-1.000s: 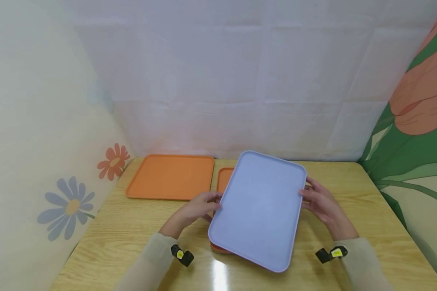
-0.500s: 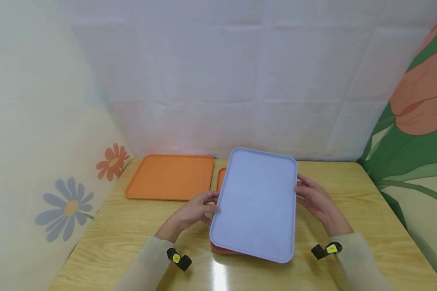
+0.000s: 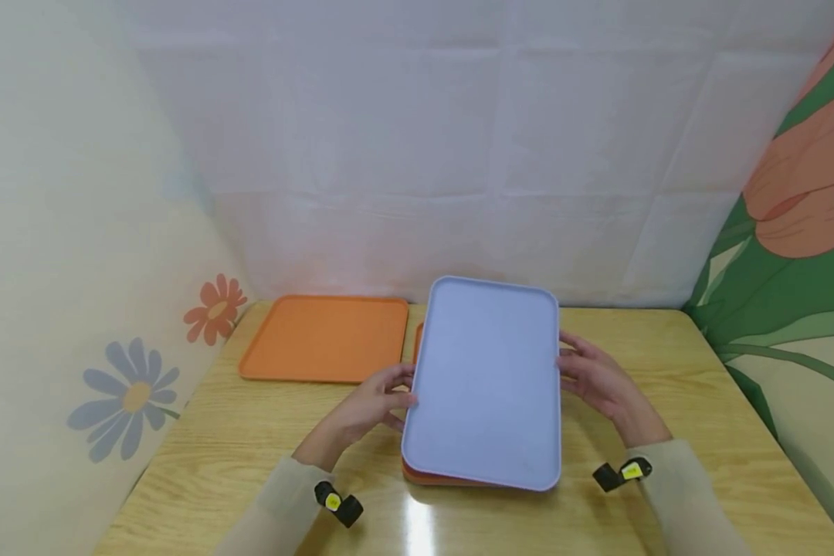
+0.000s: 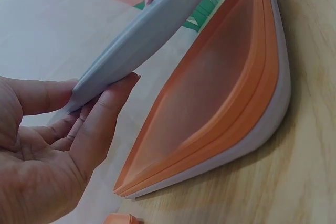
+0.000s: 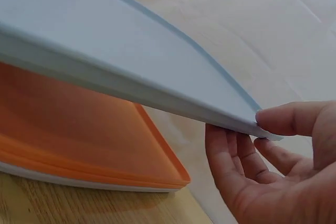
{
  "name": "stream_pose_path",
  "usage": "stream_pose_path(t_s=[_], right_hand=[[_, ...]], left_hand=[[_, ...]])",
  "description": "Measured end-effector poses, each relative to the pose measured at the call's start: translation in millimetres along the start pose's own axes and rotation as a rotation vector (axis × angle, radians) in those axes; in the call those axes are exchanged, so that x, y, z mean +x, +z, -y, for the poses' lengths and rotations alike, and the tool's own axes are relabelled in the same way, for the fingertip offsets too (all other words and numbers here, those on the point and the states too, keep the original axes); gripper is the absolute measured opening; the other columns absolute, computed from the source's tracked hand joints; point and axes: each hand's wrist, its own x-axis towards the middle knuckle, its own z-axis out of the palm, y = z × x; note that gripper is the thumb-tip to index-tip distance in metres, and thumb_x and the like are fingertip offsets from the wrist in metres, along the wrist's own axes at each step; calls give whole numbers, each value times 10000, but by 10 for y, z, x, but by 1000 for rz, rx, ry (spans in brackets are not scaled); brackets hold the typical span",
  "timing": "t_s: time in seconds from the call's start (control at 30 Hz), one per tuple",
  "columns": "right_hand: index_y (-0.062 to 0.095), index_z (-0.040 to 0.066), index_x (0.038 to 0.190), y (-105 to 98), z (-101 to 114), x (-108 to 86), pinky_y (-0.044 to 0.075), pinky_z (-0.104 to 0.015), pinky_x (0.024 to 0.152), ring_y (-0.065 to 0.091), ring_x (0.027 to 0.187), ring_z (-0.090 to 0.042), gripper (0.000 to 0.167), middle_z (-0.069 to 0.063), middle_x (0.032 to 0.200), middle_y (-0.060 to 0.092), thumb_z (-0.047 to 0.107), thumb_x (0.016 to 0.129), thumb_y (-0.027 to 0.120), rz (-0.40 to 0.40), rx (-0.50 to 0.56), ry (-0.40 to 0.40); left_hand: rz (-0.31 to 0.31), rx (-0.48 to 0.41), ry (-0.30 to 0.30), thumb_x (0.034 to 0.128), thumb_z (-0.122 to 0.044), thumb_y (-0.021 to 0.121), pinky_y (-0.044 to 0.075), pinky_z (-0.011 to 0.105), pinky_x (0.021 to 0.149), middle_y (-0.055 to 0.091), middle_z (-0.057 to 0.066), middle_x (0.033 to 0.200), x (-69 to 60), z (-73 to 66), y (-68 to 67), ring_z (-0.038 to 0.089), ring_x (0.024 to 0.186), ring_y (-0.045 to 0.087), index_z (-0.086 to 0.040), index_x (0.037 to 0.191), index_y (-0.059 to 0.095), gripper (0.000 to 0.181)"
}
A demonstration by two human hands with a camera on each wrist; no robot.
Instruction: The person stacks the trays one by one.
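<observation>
A light blue rectangular tray (image 3: 486, 382) is held between both hands, above a stack of trays. My left hand (image 3: 370, 405) pinches its left long edge, thumb on the rim and fingers underneath. On the opposite edge my right hand (image 3: 603, 386) grips the tray the same way. In the left wrist view the stack shows orange trays (image 4: 265, 77) over a pale one (image 4: 281, 85), lying on the table. A gap separates the blue tray from the stack. From the head view the blue tray hides most of the stack.
Another orange tray (image 3: 327, 340) lies at the back left of the wooden table (image 3: 264, 440). A white cloth (image 3: 459, 154) hangs behind the table's far edge. Flower-printed panels (image 3: 792, 232) stand along both sides.
The blue tray has shifted left and turned to sit straighter over the stack. Both hands moved left with it, the right one more. The orange tray at back left stayed put.
</observation>
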Motion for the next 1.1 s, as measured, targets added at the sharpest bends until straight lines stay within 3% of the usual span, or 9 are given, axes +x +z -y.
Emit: stream_pose_path(t_s=[0.27, 0.6, 0.83, 1.1], right_hand=[[150, 134, 1635, 32, -29, 34, 571, -364, 887, 645, 997, -150, 735, 17, 1127, 657, 65, 1014, 537, -18, -52, 40], [189, 94, 1623, 58, -70, 93, 582, -364, 856, 652, 965, -154, 707, 0, 1106, 658, 53, 1005, 531, -70, -103, 54], [236, 97, 1614, 65, -113, 172, 578, -364, 857, 644, 980, -162, 695, -80, 1211, 634, 69, 996, 550, -113, -166, 59], [232, 42, 1604, 75, -163, 252, 570, -341, 822, 636, 944, -148, 689, -106, 1206, 629, 45, 987, 537, -121, -202, 68]], left_hand=[[-2, -2, -28, 972, -54, 607, 616, 431, 712, 494, 273, 1369, -5, 16, -41, 234, 1025, 623, 51, 1537, 280, 661], [-15, 80, -80, 944, -63, 634, 622, 478, 684, 541, 207, 1208, 44, 15, -56, 256, 983, 631, -37, 1555, 306, 694], [-38, 117, -114, 927, -68, 656, 624, 472, 673, 544, 206, 1189, 83, 17, -48, 275, 981, 627, -46, 1536, 349, 683], [-36, 123, -133, 920, -65, 652, 625, 471, 687, 546, 206, 1185, 107, 45, -61, 286, 999, 623, -40, 1522, 366, 667]])
